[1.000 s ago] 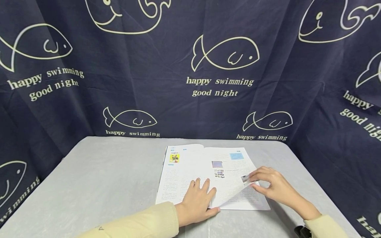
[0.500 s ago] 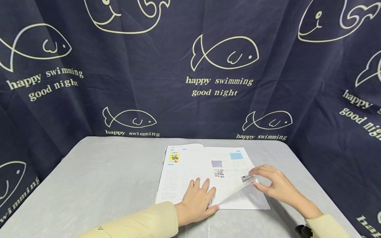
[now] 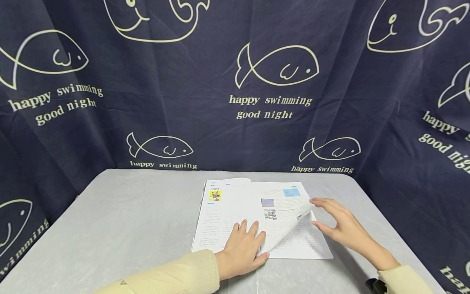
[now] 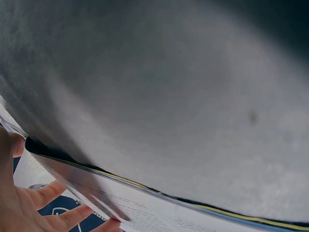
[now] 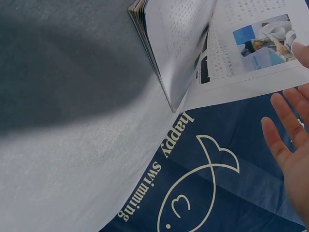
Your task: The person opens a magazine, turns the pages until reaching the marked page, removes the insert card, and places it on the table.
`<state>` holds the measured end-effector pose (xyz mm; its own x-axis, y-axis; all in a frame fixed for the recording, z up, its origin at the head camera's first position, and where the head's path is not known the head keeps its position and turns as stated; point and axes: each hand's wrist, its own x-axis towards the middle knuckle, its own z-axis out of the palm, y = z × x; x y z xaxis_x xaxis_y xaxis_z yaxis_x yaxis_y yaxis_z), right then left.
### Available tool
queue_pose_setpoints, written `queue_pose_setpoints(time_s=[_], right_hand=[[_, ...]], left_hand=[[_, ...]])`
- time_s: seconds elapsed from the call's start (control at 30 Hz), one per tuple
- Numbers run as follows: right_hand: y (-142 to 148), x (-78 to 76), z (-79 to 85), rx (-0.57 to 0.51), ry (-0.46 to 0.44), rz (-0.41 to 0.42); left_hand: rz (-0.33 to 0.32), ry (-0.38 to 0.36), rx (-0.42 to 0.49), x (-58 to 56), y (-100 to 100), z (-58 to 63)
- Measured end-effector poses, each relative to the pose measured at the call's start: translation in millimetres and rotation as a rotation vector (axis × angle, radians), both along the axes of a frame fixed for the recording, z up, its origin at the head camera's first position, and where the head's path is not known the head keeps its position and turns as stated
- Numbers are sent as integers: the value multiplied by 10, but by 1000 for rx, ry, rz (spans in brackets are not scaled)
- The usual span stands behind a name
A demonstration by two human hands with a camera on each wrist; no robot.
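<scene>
A magazine [image 3: 224, 212] lies spread on the table, with text and small pictures on its pages. My left hand [image 3: 240, 249] rests flat on it near the lower spine, fingers spread; in the left wrist view that hand [image 4: 29, 208] shows beside the thin edge of the magazine [image 4: 145, 198]. Along the right side, one page [image 3: 290, 220] is raised, its lower corner bent up and inward. My right hand [image 3: 341, 226] is at this page's outer edge, fingertips at the edge and thumb lower, apart from the fingers. The right wrist view shows the raised page [image 5: 231, 89] beside the spread fingers [image 5: 277, 140].
The magazine sits on a grey-covered table [image 3: 128, 220]. Dark blue curtains [image 3: 205, 102] with white fish drawings and lettering hang behind and at both sides. A black strap or device [image 3: 375, 285] shows at the right sleeve.
My right hand has moved slightly up along the page edge, with its fingers and thumb spreading further apart. The page corner has bent further up. My left hand has stayed in place.
</scene>
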<state>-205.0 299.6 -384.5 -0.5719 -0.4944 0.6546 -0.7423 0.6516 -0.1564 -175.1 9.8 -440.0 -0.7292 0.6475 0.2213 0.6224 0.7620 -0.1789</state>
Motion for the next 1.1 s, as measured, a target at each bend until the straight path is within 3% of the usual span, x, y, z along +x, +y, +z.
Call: queue_pose_setpoints(time_s=[0.37,0.6,1.1], right_hand=[[18,0,-55,5,-43,20],[12,-9,-152,43,-34,71],[-30,89,-302,159,-99,93]], left_hand=[[0,18,51,5,-31,3],[-6,-4,75,0,-46,11],[29,-16,100,4,-43,13]])
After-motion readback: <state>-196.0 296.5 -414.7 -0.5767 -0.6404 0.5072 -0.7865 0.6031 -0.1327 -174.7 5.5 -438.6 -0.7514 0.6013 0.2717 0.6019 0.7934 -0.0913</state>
